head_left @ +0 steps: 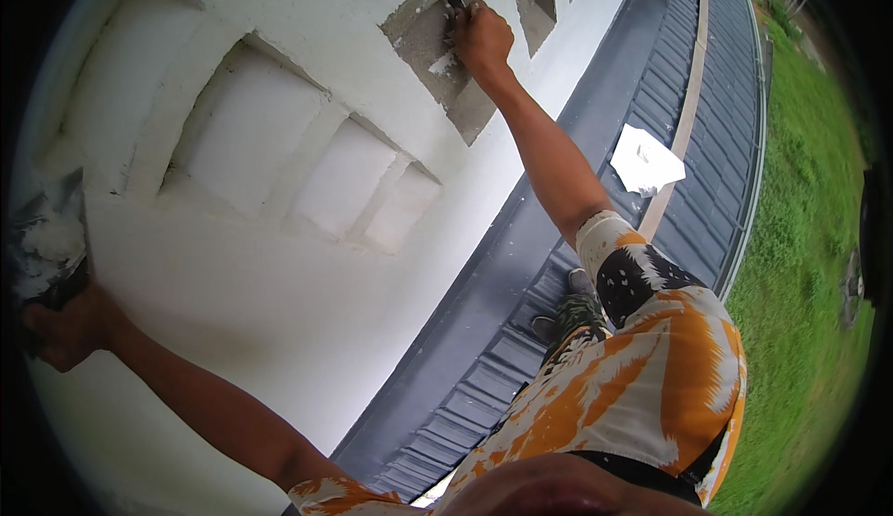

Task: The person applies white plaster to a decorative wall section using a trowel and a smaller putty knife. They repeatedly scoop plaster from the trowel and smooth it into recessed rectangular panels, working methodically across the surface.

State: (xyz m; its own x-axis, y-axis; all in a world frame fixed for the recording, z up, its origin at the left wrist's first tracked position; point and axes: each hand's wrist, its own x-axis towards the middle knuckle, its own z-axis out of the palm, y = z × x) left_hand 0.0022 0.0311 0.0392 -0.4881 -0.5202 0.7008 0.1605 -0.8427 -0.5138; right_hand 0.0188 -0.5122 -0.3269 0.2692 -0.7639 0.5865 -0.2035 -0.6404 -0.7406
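Observation:
On the far left, my left hand (pixel 70 325) is closed around the dark handle of a wide putty knife (pixel 70 201). A lump of white putty (pixel 54 240) sits on its blade. My right hand (pixel 482 40) reaches up to a bare grey recess (pixel 423 37) in the white wall (pixel 270 302). Its fingers are closed on a small tool, perhaps a narrow scraper, whose dark tip shows by the recess's upper corner. Most of that tool is hidden by the hand. White smears mark the grey surface below the fingers.
White-coated recesses (pixel 246 130) run along the wall to the left; more grey ones (pixel 532 0) lie beyond my right hand. My feet (pixel 547 328) stand on a dark ribbed metal roof (pixel 716 97). A white sheet (pixel 646 160) lies near a long wooden batten (pixel 690 97). Grass (pixel 800 237) lies past the roof edge.

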